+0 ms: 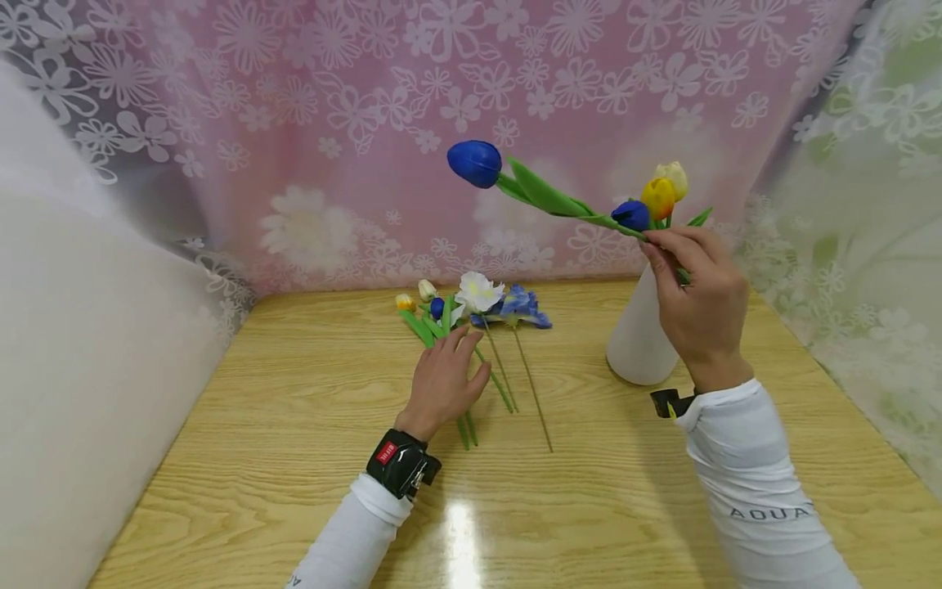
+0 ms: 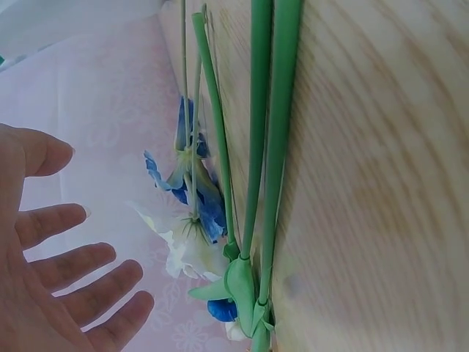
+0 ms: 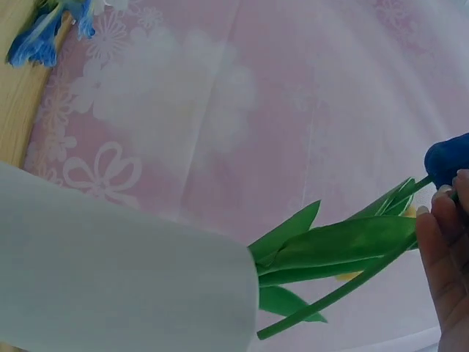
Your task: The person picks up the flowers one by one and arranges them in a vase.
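Observation:
In the head view my right hand (image 1: 702, 298) pinches the stem of a blue tulip (image 1: 474, 164), its bloom pointing left. A white vase (image 1: 640, 343) stands below that hand, holding a yellow tulip (image 1: 657, 197), a cream tulip (image 1: 673, 177) and another blue tulip (image 1: 630, 215). The held stem's cut end (image 3: 275, 330) is just outside the vase mouth in the right wrist view. My left hand (image 1: 445, 380) hovers over flowers on the table, fingers spread and relaxed. The left wrist view shows it apart from the green stems (image 2: 275, 147).
On the wooden table (image 1: 294, 491) lie a white flower (image 1: 480, 292), a blue iris-like flower (image 1: 522, 306) and several tulips (image 1: 437, 308), stems toward me. A pink floral curtain (image 1: 383, 164) hangs behind; pale fabric (image 1: 96, 327) closes off the left side.

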Demonstrator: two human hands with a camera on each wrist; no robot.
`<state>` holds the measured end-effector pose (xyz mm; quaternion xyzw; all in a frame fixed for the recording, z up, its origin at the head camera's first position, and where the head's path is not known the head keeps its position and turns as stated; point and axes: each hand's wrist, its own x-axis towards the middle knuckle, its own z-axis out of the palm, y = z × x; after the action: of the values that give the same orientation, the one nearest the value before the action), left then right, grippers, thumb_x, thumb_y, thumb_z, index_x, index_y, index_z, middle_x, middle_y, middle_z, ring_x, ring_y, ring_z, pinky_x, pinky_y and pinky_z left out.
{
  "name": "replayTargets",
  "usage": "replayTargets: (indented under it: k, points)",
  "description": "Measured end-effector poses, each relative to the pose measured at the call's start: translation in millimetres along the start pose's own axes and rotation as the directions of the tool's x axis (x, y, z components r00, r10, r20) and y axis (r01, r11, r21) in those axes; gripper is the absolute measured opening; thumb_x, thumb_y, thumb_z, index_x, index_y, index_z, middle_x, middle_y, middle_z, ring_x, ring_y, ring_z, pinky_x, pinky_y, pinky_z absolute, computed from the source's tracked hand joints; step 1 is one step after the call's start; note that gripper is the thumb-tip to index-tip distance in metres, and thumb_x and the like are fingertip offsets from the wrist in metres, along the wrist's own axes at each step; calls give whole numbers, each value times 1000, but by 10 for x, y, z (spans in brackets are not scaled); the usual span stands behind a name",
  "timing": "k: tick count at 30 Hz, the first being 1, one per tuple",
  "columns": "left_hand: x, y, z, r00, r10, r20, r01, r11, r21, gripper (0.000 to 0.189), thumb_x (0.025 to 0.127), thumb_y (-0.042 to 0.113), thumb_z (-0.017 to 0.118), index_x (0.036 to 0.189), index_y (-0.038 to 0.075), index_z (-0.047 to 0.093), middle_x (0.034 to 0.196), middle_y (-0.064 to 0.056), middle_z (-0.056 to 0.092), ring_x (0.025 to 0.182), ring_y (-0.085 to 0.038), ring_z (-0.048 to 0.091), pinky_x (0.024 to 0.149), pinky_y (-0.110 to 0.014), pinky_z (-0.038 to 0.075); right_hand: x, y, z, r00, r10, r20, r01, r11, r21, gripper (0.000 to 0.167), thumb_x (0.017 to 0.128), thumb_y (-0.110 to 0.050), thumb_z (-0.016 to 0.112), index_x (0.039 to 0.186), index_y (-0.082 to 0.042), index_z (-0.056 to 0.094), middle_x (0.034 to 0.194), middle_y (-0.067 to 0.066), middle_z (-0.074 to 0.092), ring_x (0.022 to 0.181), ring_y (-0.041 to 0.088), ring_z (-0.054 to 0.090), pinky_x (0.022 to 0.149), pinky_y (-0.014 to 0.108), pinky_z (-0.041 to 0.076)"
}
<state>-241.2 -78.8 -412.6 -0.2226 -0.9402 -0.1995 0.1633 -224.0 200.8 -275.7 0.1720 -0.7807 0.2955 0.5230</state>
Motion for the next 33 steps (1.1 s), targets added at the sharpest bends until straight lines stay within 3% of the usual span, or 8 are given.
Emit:
replayTargets:
  k: [15, 22, 25, 27, 33]
  points:
    - [-21, -37, 59, 1000, 15, -28, -15, 1000, -23, 42, 93, 27, 61, 130, 9, 57, 135, -17, 49, 113, -35, 53, 84, -54, 46, -116, 267, 24, 998, 70, -1, -70, 998, -1, 17, 86, -7, 71, 100, 2, 74, 93, 14, 70, 75, 27, 64, 69, 8, 37]
    - [-16, -58, 76, 1000, 5, -14, -5, 1000, -21, 43, 93, 29, 60, 131, 9, 56, 136, -16, 48, 115, -35, 52, 86, -54, 45, -98, 302, 9, 999, 36, -37, -38, 997, -65, 18, 89, -14, 69, 95, 2, 74, 85, 16, 70, 67, 29, 63, 66, 14, 37]
    - [-22, -61, 85, 1000, 8, -14, -8, 1000, -25, 43, 93, 29, 60, 131, 9, 56, 136, -16, 48, 115, -35, 52, 86, -54, 45, -102, 324, 9, 997, 24, -78, -31, 995, -96, 22, 87, -20, 71, 90, 1, 76, 90, 14, 70, 69, 31, 63, 67, 19, 38]
    - [-31, -62, 92, 1000, 10, -14, -10, 1000, -27, 43, 93, 30, 59, 131, 9, 56, 136, -16, 48, 115, -35, 52, 86, -54, 45, -112, 344, 13, 992, 33, -123, -46, 993, -106, 23, 85, -23, 73, 87, -1, 77, 97, 14, 69, 72, 33, 59, 74, 26, 38]
    - [-37, -76, 129, 1000, 17, -12, -17, 1000, -15, 44, 93, 31, 60, 131, 9, 56, 135, -15, 49, 114, -34, 53, 86, -53, 45, -181, 418, -5, 982, 79, -174, -107, 981, -164, 24, 84, -27, 74, 85, -4, 78, 114, 14, 59, 85, 38, 43, 85, 35, 18]
